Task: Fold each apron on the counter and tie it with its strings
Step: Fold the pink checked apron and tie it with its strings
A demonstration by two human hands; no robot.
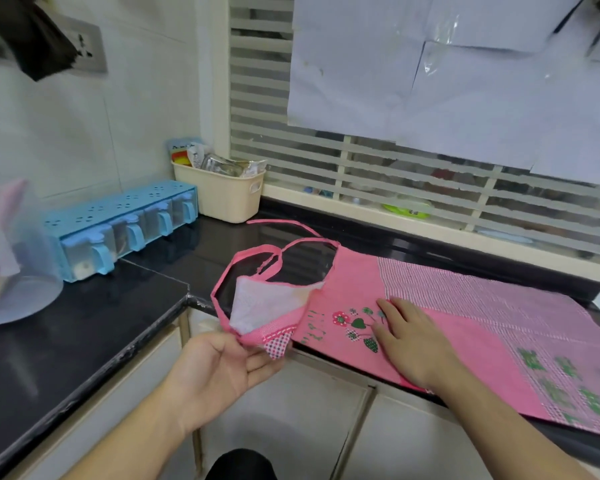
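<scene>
apron (465, 323) on counter (84, 323) | left hand (222, 365) pinches bib | right hand (409, 341) presses flat

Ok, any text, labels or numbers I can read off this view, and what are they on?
No text here can be read.
Packets in the cream basket: print is there, too blurred to read.
Green marks on the pink apron by the flower print: maybe lettering, unreadable.
Papers on the window: no writing visible.

Pink apron (447, 327) flat on counter, bib corner lifted.
</scene>
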